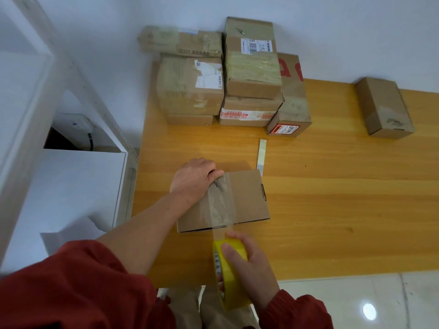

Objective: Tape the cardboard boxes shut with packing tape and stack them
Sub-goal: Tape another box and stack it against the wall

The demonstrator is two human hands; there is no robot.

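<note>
The flat brown cardboard box (240, 198) near the wooden table's (332, 186) front looks light, apt to slide; left hand (194, 180) curls over its far edge, right hand (251, 264) grips the yellow tape roll (229, 283).

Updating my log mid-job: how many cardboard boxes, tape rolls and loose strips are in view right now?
Cardboard boxes: 8 (6 piled at the back, 1 apart on the right, 1 being taped)
Yellow tape rolls: 1
Loose strips: 1
Total: 10
</note>
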